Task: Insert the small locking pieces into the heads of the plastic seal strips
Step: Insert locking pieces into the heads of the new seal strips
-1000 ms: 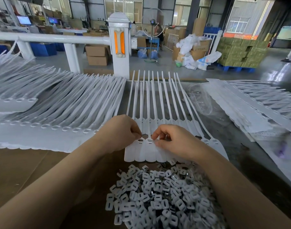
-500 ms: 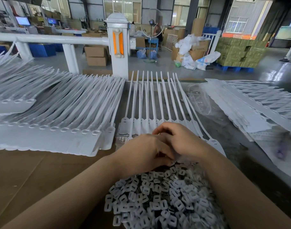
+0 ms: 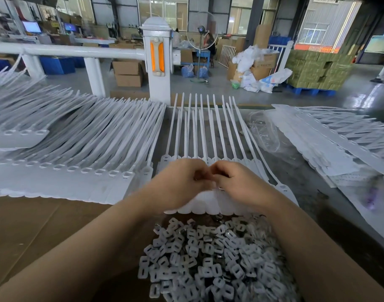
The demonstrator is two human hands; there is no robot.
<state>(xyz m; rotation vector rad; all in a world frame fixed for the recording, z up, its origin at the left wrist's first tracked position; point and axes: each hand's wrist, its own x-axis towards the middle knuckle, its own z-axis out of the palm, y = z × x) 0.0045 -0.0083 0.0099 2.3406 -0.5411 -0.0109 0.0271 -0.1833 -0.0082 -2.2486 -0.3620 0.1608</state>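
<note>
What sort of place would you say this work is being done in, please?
Most likely a factory or warehouse assembly floor: rows of white seal strips cover the bench, stacked cartons on a blue pallet stand behind, and cardboard boxes sit on the concrete floor.

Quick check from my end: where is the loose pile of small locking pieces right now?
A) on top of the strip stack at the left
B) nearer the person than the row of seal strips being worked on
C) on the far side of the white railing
B: the pile of locking pieces lies between the forearms, on the near side of the strip row that both hands are working over.
</note>
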